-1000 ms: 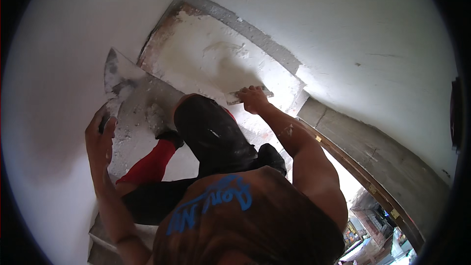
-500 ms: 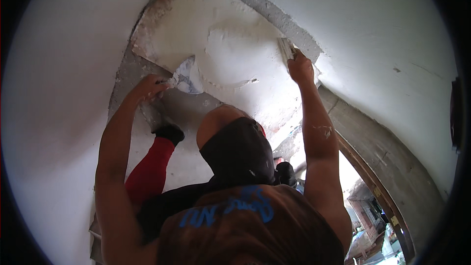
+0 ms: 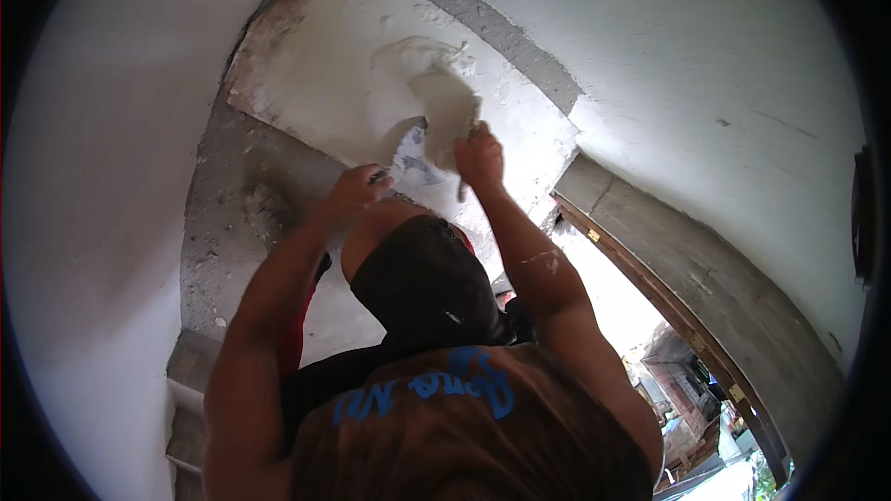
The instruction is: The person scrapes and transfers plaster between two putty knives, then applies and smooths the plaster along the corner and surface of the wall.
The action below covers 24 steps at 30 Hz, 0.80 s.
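Note:
My left hand (image 3: 360, 190) is closed round the handle of a putty knife (image 3: 418, 165), whose wide fan-shaped blade is smeared with white paste. Close beside it, my right hand (image 3: 480, 158) grips a plastering trowel (image 3: 477, 111), seen nearly edge-on. The two tools are near each other over the near part of a pale board (image 3: 288, 65) coated with creamy plaster. A ridge of wet plaster (image 3: 418, 46) lies on the board beyond the trowel. Whether the blades touch each other cannot be made out.
My bent knee in dark cloth (image 3: 418, 264) is just below the hands. Rough grey concrete (image 3: 223, 213) borders the board. White walls (image 3: 705, 56) rise on both sides. A wooden frame (image 3: 650, 283) edges a bright opening at the right, and steps (image 3: 190, 408) show at lower left.
My right hand has come left and nearer with the trowel, away from the board's right edge. My left hand has moved right with the putty knife, so the tools are now close together.

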Available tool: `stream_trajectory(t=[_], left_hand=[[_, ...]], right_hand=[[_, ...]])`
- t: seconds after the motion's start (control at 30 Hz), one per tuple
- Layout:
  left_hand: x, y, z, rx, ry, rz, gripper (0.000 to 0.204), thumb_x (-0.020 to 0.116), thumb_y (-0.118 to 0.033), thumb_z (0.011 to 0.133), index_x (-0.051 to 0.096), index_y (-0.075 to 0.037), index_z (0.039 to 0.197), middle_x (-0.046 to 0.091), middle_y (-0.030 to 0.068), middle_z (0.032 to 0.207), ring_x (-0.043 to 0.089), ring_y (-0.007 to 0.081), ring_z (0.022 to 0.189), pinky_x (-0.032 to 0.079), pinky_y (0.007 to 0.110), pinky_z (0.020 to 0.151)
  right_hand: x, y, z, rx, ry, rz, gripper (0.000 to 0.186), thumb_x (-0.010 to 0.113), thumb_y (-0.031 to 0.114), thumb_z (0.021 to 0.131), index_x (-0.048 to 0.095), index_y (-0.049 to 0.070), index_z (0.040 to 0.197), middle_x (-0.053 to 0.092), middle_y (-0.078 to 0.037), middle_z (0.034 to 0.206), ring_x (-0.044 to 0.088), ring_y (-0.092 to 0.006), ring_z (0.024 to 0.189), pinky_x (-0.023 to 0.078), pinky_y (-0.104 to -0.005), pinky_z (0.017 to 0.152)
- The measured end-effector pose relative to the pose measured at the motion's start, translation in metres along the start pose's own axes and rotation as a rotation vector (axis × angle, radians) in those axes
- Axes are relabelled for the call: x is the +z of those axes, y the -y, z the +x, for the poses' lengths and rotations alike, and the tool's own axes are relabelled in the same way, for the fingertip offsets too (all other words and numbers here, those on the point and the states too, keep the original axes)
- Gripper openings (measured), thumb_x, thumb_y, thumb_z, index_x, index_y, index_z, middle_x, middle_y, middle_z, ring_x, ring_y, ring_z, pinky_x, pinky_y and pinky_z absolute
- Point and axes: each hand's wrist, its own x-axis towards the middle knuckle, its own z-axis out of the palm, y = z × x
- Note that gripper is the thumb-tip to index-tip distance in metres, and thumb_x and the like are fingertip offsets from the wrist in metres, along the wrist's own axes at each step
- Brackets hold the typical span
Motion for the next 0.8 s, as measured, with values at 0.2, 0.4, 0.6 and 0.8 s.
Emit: stream_trajectory(t=[0.2,0.4,0.6,0.8], left_hand=[[-0.003,-0.029,0.005,0.147,-0.076,-0.045,0.046,0.066,-0.039,0.089,0.066,0.003,0.109,0.070,0.0179,0.086,0.068,0.0256,0.073,0.053,0.037,0.071],[-0.076,-0.082,-0.005,-0.024,0.141,-0.388,0.035,0.065,-0.031,0.092,0.066,0.001,0.104,0.060,0.0056,0.067,0.051,0.0091,0.049,0.040,0.027,0.044],[-0.116,-0.147,-0.015,0.035,0.153,-0.410,0.026,0.062,-0.030,0.095,0.064,-0.004,0.097,0.056,0.0018,0.064,0.043,0.0053,0.044,0.031,0.023,0.039],[-0.137,-0.192,-0.049,0.056,0.130,-0.584,0.018,0.059,-0.028,0.096,0.057,-0.012,0.088,0.056,0.0018,0.065,0.045,0.0074,0.045,0.032,0.023,0.039]], right_hand=[[-0.042,-0.002,-0.009,-0.192,0.179,0.226,0.035,0.061,0.024,0.079,0.064,0.000,0.105,0.067,-0.023,0.085,0.067,-0.0364,0.079,0.051,-0.0447,0.075],[-0.130,0.009,-0.040,-0.340,0.249,0.613,0.030,0.058,0.003,0.081,0.065,-0.002,0.110,0.067,-0.005,0.078,0.055,-0.0102,0.070,0.047,-0.0287,0.065],[-0.178,0.034,-0.068,-0.830,-0.067,0.767,0.034,0.059,-0.005,0.084,0.064,-0.001,0.118,0.068,-0.015,0.114,0.064,-0.0216,0.100,0.049,-0.0304,0.087],[-0.195,0.036,-0.077,-1.239,-0.271,0.482,0.043,0.076,0.011,0.074,0.066,0.003,0.115,0.067,-0.015,0.118,0.062,-0.0327,0.110,0.050,-0.0407,0.093]])
